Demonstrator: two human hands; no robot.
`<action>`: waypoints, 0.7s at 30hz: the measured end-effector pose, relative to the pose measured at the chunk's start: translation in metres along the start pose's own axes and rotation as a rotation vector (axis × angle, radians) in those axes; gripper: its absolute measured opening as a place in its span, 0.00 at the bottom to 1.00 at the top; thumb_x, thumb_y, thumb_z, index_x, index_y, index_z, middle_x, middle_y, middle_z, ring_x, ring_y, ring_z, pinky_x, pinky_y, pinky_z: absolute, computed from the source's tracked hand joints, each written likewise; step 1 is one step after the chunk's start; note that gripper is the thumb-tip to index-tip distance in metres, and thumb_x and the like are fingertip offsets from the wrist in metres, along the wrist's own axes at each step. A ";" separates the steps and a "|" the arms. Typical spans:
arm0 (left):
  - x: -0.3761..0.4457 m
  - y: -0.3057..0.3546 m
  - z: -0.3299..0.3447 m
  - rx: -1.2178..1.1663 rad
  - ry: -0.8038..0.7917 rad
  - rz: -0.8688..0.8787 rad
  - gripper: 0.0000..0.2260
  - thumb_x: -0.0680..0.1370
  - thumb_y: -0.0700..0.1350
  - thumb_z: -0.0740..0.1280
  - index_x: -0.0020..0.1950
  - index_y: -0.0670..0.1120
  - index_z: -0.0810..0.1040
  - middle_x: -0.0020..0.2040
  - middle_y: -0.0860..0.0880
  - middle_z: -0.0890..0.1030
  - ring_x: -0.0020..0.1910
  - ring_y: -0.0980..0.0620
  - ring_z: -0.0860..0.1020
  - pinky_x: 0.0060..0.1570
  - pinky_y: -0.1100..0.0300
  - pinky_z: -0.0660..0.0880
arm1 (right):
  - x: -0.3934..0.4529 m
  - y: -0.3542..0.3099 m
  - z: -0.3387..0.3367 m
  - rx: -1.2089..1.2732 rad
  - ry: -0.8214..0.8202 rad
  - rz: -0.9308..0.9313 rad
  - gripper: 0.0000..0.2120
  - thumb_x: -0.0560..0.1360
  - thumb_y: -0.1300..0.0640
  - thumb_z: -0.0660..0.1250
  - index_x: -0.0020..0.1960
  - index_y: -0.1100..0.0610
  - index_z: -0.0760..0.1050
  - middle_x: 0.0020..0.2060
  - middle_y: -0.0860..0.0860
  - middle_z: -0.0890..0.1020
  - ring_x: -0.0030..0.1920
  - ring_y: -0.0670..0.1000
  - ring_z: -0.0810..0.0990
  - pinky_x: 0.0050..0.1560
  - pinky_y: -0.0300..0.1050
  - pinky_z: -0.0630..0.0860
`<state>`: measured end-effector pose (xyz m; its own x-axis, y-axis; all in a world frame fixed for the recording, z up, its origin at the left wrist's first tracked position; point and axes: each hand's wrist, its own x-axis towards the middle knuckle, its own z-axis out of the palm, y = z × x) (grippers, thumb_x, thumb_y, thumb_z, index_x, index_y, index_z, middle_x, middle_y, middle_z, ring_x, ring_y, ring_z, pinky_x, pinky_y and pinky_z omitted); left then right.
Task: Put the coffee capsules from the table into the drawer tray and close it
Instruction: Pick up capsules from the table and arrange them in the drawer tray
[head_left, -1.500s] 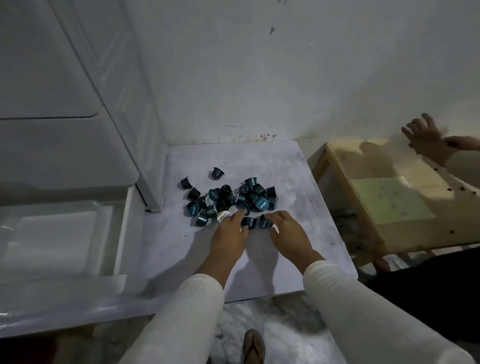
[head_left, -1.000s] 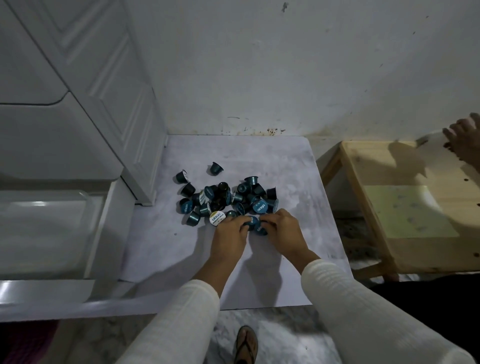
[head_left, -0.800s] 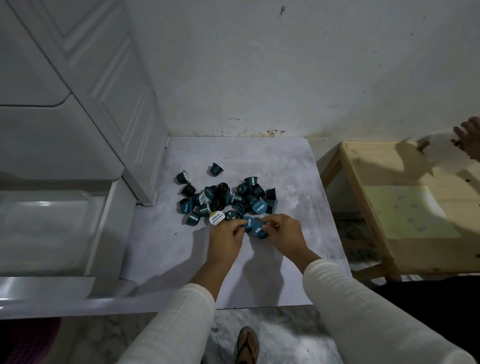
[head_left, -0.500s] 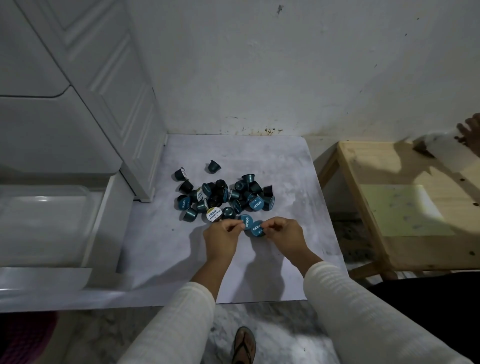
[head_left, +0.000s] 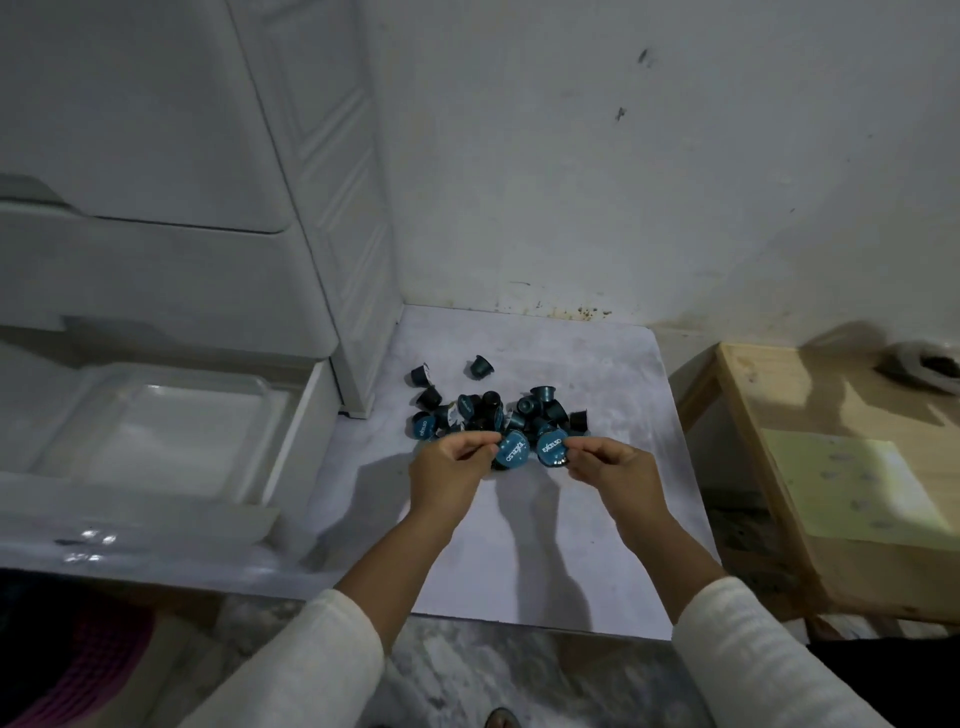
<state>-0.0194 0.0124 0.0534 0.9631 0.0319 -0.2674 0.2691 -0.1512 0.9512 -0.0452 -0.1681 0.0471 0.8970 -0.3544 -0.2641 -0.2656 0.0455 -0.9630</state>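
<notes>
Several dark teal coffee capsules (head_left: 488, 408) lie in a loose pile on the pale grey table (head_left: 545, 545). My left hand (head_left: 449, 470) pinches one capsule (head_left: 513, 450) by its rim, lid toward me, just above the pile's near edge. My right hand (head_left: 610, 470) pinches a second capsule (head_left: 552, 448) the same way, close beside the first. The open drawer with its clear plastic tray (head_left: 156, 431) sticks out of the white cabinet (head_left: 197, 156) at the left; I see nothing in the tray.
A wooden stool (head_left: 841, 467) with a pale green sheet on it stands right of the table, a gap between them. A white wall backs the table. The drawer's front lip (head_left: 130, 556) runs along the lower left. A sandalled foot (head_left: 501, 719) shows on the floor below.
Both hands have lifted off the pile, each with one capsule pinched by the rim. The other person's hand over the stool has left the view. The camera has tilted up slightly.
</notes>
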 end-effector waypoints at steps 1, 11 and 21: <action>-0.002 0.008 -0.011 -0.022 -0.011 0.012 0.06 0.74 0.39 0.69 0.48 0.48 0.83 0.44 0.53 0.83 0.43 0.60 0.80 0.40 0.76 0.75 | -0.003 -0.009 0.004 0.011 -0.027 -0.017 0.07 0.72 0.69 0.67 0.47 0.62 0.81 0.38 0.52 0.84 0.38 0.47 0.82 0.39 0.34 0.79; -0.005 0.081 -0.160 0.021 -0.178 0.117 0.06 0.73 0.36 0.69 0.46 0.45 0.83 0.39 0.52 0.85 0.40 0.59 0.82 0.40 0.70 0.78 | -0.031 -0.098 0.080 -0.062 -0.323 -0.130 0.09 0.71 0.68 0.68 0.42 0.56 0.82 0.36 0.51 0.86 0.37 0.47 0.83 0.39 0.33 0.80; 0.066 0.083 -0.356 0.505 -0.359 0.112 0.07 0.74 0.38 0.69 0.44 0.50 0.83 0.40 0.56 0.86 0.41 0.63 0.82 0.43 0.74 0.76 | -0.042 -0.122 0.261 -0.328 -0.607 -0.193 0.07 0.72 0.68 0.67 0.45 0.60 0.82 0.37 0.49 0.84 0.34 0.40 0.81 0.36 0.29 0.76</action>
<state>0.0698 0.3532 0.1701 0.8982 -0.3313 -0.2890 0.0447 -0.5852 0.8097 0.0415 0.0856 0.1614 0.9516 0.2591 -0.1652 -0.0891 -0.2821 -0.9552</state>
